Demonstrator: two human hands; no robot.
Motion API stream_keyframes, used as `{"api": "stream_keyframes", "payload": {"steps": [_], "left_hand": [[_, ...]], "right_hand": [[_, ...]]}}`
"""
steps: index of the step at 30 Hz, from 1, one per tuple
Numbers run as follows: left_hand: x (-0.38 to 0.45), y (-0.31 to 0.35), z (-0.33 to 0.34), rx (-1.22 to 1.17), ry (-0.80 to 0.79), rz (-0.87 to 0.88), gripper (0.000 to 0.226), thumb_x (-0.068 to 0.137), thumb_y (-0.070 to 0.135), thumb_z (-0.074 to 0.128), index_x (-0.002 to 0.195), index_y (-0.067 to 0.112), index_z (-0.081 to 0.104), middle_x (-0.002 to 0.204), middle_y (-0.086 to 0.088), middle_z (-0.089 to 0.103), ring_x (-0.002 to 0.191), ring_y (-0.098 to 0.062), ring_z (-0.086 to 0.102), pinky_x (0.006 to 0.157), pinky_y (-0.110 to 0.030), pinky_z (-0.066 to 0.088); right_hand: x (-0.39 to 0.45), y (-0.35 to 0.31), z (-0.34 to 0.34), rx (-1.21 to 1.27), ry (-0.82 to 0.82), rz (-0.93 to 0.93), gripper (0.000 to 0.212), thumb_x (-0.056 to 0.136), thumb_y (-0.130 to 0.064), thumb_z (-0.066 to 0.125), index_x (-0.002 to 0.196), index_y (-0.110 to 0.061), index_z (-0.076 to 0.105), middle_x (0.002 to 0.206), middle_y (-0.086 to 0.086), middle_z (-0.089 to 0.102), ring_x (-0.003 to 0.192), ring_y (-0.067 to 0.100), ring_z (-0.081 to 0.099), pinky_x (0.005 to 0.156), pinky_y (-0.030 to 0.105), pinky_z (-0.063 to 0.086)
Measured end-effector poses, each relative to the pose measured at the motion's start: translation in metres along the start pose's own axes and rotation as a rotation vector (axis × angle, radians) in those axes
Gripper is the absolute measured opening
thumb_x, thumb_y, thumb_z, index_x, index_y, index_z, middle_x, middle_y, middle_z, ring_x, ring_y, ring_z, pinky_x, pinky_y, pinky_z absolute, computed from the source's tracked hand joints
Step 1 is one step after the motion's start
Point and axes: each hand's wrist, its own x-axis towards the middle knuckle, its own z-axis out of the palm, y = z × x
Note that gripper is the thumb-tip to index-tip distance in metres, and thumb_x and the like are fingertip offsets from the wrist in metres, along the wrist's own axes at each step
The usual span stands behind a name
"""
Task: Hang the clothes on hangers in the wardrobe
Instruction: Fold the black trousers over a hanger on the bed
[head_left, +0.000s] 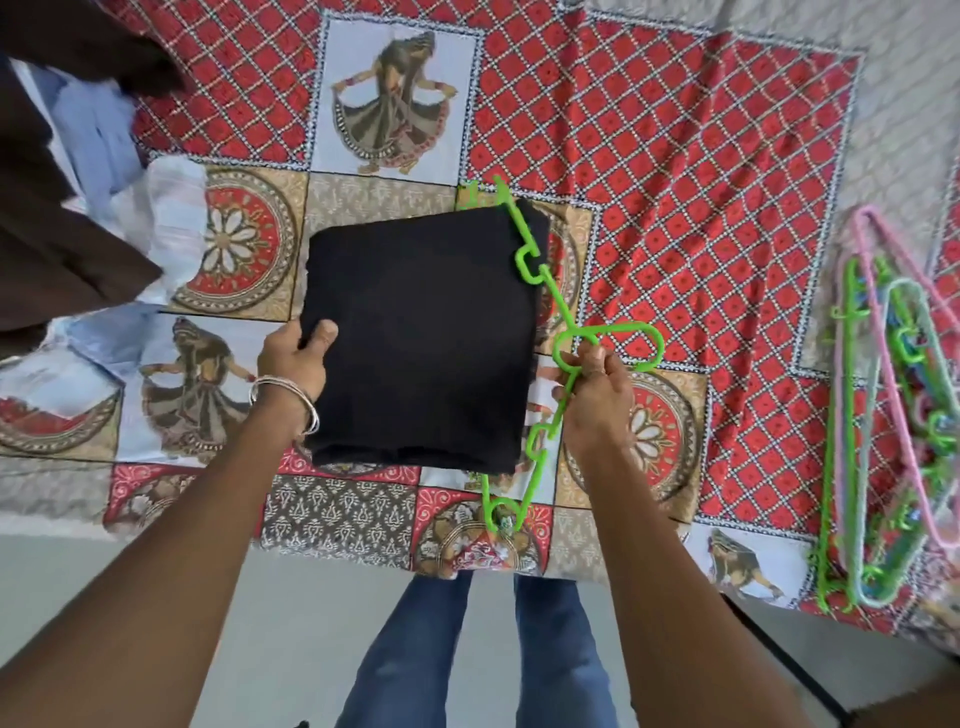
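Right hand (592, 387) pinching green hanger (540, 291) neck, long axis fore-aft; left hand (293, 358) gripping folded black garment (421, 338) draped leftward.

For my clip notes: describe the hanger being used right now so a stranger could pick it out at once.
Start at the patterned bedspread and find the folded black garment held over its middle. The green hanger runs along that garment's right edge, pinched near its hook by the right hand. Unlike the pile of hangers at the bed's right side, it is alone and in hand.
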Motion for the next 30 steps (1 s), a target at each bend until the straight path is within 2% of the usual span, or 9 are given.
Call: {"api": "stream_keyframes", "payload": {"steps": [2, 4, 7, 10, 14, 18, 22, 25, 30], "left_hand": [[0.003, -0.003, -0.002, 0.009, 0.025, 0.007, 0.038, 0.095, 0.034, 0.056, 0.081, -0.001, 0.049, 0.073, -0.009, 0.046, 0.072, -0.019, 0.042, 0.068, -0.032, 0.031], [0.011, -0.004, -0.004, 0.013, 0.021, 0.019, 0.038, 0.095, 0.036, 0.055, 0.085, -0.001, 0.05, 0.082, -0.014, 0.05, 0.08, -0.022, 0.046, 0.071, -0.034, 0.033], [0.015, -0.002, -0.003, 0.052, -0.086, 0.002, 0.035, 0.094, 0.036, 0.055, 0.112, 0.006, 0.058, 0.111, -0.013, 0.061, 0.104, -0.026, 0.055, 0.087, -0.035, 0.04], [0.016, 0.005, 0.0, 0.159, -0.18, 0.039, 0.045, 0.091, 0.03, 0.062, 0.129, 0.011, 0.05, 0.125, -0.014, 0.06, 0.115, -0.035, 0.054, 0.091, -0.034, 0.04], [0.014, 0.004, 0.001, 0.282, -0.091, 0.035, 0.051, 0.087, 0.025, 0.067, 0.127, 0.002, 0.044, 0.125, -0.023, 0.057, 0.115, -0.042, 0.052, 0.094, -0.043, 0.041], [0.012, 0.006, 0.006, 0.213, 0.027, -0.099, 0.042, 0.089, 0.02, 0.064, 0.122, 0.001, 0.047, 0.122, -0.025, 0.057, 0.111, -0.043, 0.054, 0.089, -0.043, 0.042], [0.015, 0.005, 0.014, 0.204, 0.097, -0.133, 0.044, 0.088, 0.016, 0.064, 0.123, 0.002, 0.041, 0.119, -0.027, 0.058, 0.109, -0.045, 0.056, 0.088, -0.044, 0.044], [0.022, 0.001, 0.017, 0.239, 0.075, -0.163, 0.048, 0.087, 0.014, 0.064, 0.125, 0.003, 0.037, 0.121, -0.027, 0.056, 0.11, -0.046, 0.055, 0.091, -0.048, 0.044], [0.03, -0.012, 0.017, 0.336, -0.042, -0.274, 0.059, 0.086, 0.014, 0.067, 0.132, 0.003, 0.031, 0.13, -0.029, 0.047, 0.118, -0.046, 0.048, 0.097, -0.05, 0.04]], "right_hand": [[-0.002, 0.006, 0.004, 0.059, 0.076, 0.009, 0.023, 0.105, -0.021, 0.037, 0.089, -0.014, 0.053, 0.082, 0.002, 0.062, 0.059, 0.016, 0.063, 0.047, 0.023, 0.04], [-0.001, 0.009, 0.007, 0.157, 0.133, 0.034, 0.025, 0.106, -0.02, 0.036, 0.085, -0.015, 0.05, 0.079, 0.001, 0.058, 0.054, 0.014, 0.06, 0.046, 0.022, 0.038], [0.001, 0.009, 0.003, 0.215, 0.158, 0.061, 0.03, 0.106, -0.017, 0.034, 0.079, -0.017, 0.047, 0.075, 0.0, 0.056, 0.052, 0.015, 0.053, 0.047, 0.023, 0.036], [0.005, 0.006, 0.005, 0.241, 0.153, 0.063, 0.031, 0.106, -0.015, 0.034, 0.077, -0.017, 0.047, 0.075, 0.001, 0.055, 0.052, 0.016, 0.048, 0.049, 0.024, 0.036], [0.004, 0.008, 0.009, 0.246, 0.175, 0.046, 0.031, 0.106, -0.019, 0.036, 0.079, -0.012, 0.051, 0.071, 0.004, 0.054, 0.045, 0.012, 0.048, 0.045, 0.021, 0.039], [0.003, 0.006, 0.008, 0.265, 0.199, 0.025, 0.034, 0.106, -0.022, 0.035, 0.079, -0.01, 0.053, 0.064, 0.002, 0.054, 0.043, 0.009, 0.048, 0.045, 0.02, 0.042], [0.001, 0.004, 0.01, 0.262, 0.229, -0.007, 0.034, 0.106, -0.019, 0.035, 0.078, -0.01, 0.052, 0.059, -0.001, 0.058, 0.042, 0.009, 0.049, 0.043, 0.019, 0.039], [-0.001, -0.001, 0.009, 0.187, 0.276, -0.087, 0.031, 0.105, -0.017, 0.037, 0.079, -0.01, 0.051, 0.07, 0.005, 0.056, 0.045, 0.013, 0.045, 0.042, 0.022, 0.036], [-0.018, -0.018, 0.013, 0.042, 0.273, -0.287, 0.028, 0.104, -0.018, 0.042, 0.082, -0.009, 0.057, 0.073, 0.005, 0.061, 0.048, 0.013, 0.046, 0.044, 0.025, 0.039]]}}
